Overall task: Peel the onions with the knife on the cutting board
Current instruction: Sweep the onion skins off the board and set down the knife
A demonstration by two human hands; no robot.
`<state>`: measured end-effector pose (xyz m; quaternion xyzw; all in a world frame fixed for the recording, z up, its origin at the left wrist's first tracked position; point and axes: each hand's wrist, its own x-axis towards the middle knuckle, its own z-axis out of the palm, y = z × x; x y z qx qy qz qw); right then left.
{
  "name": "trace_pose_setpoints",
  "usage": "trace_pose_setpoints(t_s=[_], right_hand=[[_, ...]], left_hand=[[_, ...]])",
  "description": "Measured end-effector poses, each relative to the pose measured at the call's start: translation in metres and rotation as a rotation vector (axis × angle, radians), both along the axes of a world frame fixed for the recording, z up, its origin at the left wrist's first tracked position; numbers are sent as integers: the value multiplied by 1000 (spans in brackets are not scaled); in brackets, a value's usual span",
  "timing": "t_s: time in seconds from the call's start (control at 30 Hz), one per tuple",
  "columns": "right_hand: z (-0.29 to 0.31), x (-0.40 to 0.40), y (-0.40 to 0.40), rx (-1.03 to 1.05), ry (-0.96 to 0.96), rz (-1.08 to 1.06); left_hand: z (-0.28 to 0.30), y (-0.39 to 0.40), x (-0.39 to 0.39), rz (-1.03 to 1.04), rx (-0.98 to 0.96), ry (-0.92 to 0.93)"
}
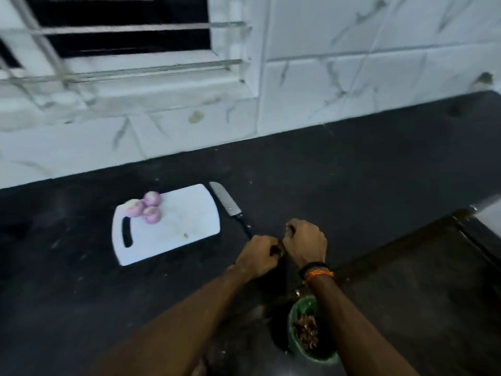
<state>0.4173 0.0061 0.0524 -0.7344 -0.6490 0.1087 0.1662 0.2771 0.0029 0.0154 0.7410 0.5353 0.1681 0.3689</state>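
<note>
We see a white, smooth plastic cutting board (173,229) left of centre on a black, matt, faintly speckled stone desk (352,180). Beside it lies a knife with a dull grey metal blade (225,199). The three peeled pinkish onions (147,207) look glossy. Across the top of the frame, white marble-veined wall tiles (352,77) shine softly.

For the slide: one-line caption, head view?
Three peeled pink onions on white cutting board, steel knife beside it; hands together above green peel bowl.
</note>
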Motion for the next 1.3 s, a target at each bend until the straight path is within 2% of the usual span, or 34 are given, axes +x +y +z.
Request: trace_pose_setpoints(t_s=[0.17, 0.4, 0.67, 0.93, 1.2, 1.3], right_hand=[[2, -94, 22, -28, -17, 163], [-11, -185, 39, -51, -47, 354], [-34, -231, 64, -117, 13, 510], [-40, -259, 110, -203, 58, 652], [-39, -296, 156, -288, 60, 838], [-43, -305, 161, -355, 50, 915]], left_hand=[[17, 11, -89, 123, 55, 3], [13, 7, -189, 368, 73, -29], [4, -2, -252, 564, 32, -32], [-4, 16, -289, 843, 141, -76], [-5, 54, -318, 837, -144, 84], [-21, 62, -329, 752, -144, 214]])
